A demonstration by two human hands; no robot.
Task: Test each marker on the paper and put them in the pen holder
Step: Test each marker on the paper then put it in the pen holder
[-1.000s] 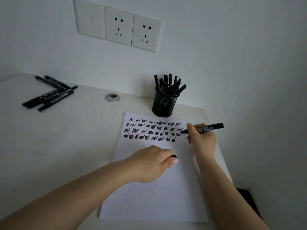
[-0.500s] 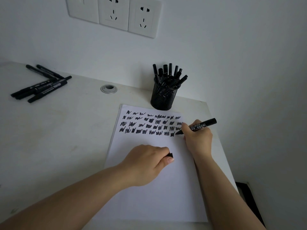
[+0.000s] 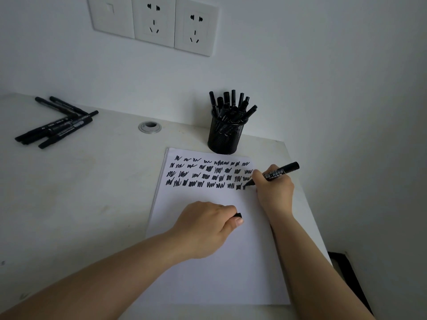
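The marker [image 3: 278, 173] in use was black with a white printed label band along its barrel, uncapped, its tip touching the paper [image 3: 215, 250] at the right end of the 4th row of scribbles [image 3: 209, 174]. It lay tilted, back end pointing up and right, off the sheet's right edge. The paper was a white sheet lying flat on the white desk [image 3: 80, 192], with 4 rows of short black zigzag marks across its top part; the lower part was unmarked.

The right hand [image 3: 273, 190] grasped the marker in a writing grip, fingers curled round the barrel near the tip, heel of the hand at the paper's right edge. The left hand [image 3: 205, 227] rested on the middle of the sheet, clenched round a small black piece, apparently the cap [image 3: 238, 215], only its end showing beside the thumb.

The pen holder [image 3: 225, 137], a black mesh cup, stood just beyond the paper's top edge, packed with black markers. A loose group of markers [image 3: 57, 127] lay far left on the desk. A round metal grommet [image 3: 149, 127] sat between that group and the holder.
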